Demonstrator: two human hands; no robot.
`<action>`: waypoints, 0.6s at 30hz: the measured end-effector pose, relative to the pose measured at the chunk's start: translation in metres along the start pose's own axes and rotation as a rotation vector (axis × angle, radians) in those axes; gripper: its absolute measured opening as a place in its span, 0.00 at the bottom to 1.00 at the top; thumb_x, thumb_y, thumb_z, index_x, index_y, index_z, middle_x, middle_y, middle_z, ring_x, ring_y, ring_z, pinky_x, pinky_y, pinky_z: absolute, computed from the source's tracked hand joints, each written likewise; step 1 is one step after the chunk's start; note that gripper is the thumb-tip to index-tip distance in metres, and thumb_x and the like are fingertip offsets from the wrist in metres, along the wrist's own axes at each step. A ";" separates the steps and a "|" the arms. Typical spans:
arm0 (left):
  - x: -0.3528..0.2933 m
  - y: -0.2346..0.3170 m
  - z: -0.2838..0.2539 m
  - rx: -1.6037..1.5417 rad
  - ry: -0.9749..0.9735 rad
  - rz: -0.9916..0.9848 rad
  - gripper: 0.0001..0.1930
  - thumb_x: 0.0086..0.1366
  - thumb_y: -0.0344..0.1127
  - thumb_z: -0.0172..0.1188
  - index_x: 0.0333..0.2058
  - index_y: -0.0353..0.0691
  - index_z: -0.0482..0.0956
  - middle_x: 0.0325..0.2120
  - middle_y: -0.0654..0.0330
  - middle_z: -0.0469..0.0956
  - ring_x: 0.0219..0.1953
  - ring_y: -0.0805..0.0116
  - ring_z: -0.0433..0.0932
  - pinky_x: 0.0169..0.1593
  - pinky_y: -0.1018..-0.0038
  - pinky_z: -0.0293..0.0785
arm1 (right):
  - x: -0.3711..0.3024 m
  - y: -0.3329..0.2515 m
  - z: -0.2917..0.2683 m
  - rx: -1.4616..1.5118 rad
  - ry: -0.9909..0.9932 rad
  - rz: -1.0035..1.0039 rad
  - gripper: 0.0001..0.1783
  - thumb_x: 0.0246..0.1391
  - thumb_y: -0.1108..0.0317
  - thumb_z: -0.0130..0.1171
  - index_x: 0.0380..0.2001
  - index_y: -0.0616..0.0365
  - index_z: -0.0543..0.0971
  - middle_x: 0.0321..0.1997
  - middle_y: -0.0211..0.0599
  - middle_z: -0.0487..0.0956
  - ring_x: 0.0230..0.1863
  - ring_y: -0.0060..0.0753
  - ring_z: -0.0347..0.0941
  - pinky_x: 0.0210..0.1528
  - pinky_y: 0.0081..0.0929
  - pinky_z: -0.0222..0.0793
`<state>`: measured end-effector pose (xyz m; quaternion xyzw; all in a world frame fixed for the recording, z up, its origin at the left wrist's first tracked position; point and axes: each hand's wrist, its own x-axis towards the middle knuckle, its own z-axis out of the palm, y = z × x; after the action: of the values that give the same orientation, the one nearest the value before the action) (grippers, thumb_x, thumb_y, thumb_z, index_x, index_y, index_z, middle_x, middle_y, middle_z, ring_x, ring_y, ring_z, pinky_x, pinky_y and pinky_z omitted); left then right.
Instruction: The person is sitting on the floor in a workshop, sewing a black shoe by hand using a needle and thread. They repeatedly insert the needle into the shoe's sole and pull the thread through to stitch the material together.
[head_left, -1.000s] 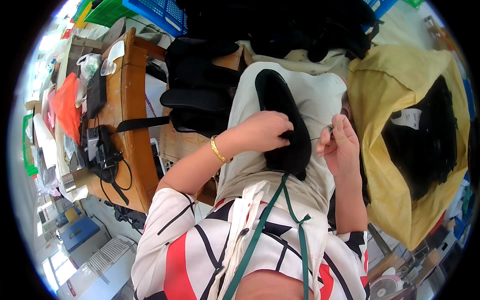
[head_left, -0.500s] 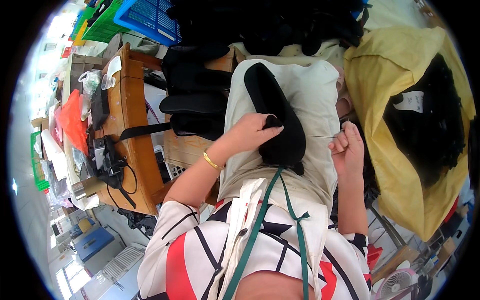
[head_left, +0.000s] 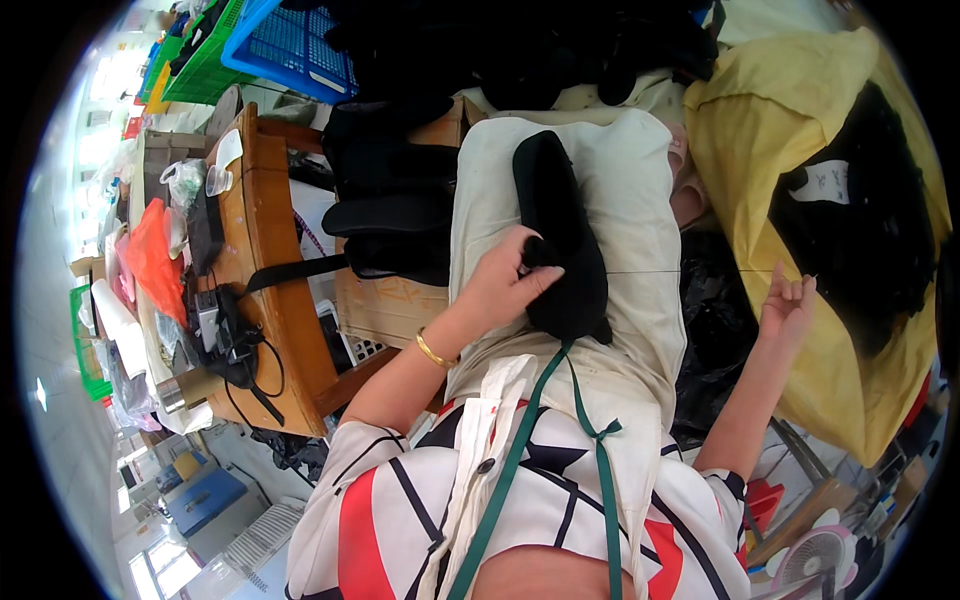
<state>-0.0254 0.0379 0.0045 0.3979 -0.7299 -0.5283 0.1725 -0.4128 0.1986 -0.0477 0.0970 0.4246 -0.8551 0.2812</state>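
At the right, a big yellow bag [head_left: 740, 130] stands open, and the black things [head_left: 855, 250] inside blur together. White cloth [head_left: 635, 200] covers the lap, with a black shoe [head_left: 583, 290] lying on it. Bent inward, the left arm [head_left: 395, 385] brings the left hand [head_left: 508, 280] to the shoe; it pinches the edge and hides part of that side. The right arm [head_left: 750, 400] reaches outward, and the right hand [head_left: 787, 305], fingers curled, pinches a thin dark thread [head_left: 640, 271] stretched from the shoe. Its fingertips are too small to see well.
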 end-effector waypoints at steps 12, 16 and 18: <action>-0.012 -0.006 0.019 -0.033 0.077 0.011 0.15 0.62 0.35 0.65 0.41 0.34 0.72 0.29 0.56 0.76 0.30 0.65 0.74 0.37 0.70 0.72 | -0.011 -0.019 0.018 -0.327 0.062 -0.534 0.06 0.65 0.73 0.51 0.40 0.66 0.70 0.23 0.32 0.72 0.25 0.21 0.68 0.61 0.39 0.72; -0.020 -0.003 0.012 -0.136 0.063 -0.163 0.12 0.64 0.34 0.63 0.42 0.35 0.74 0.30 0.60 0.78 0.30 0.73 0.75 0.33 0.76 0.73 | -0.028 0.017 0.031 -0.453 -0.061 -0.371 0.10 0.65 0.71 0.53 0.47 0.64 0.71 0.29 0.36 0.77 0.30 0.23 0.72 0.50 0.26 0.74; -0.020 0.006 0.013 -0.428 0.032 -0.487 0.11 0.65 0.35 0.62 0.42 0.35 0.75 0.30 0.60 0.79 0.29 0.76 0.76 0.30 0.80 0.74 | -0.056 0.044 0.041 -0.469 -0.283 -0.166 0.10 0.65 0.71 0.55 0.46 0.63 0.73 0.29 0.33 0.77 0.28 0.20 0.71 0.38 0.18 0.72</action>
<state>-0.0238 0.0623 0.0086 0.5238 -0.4829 -0.6891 0.1321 -0.3384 0.1676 -0.0289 -0.1262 0.5738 -0.7586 0.2817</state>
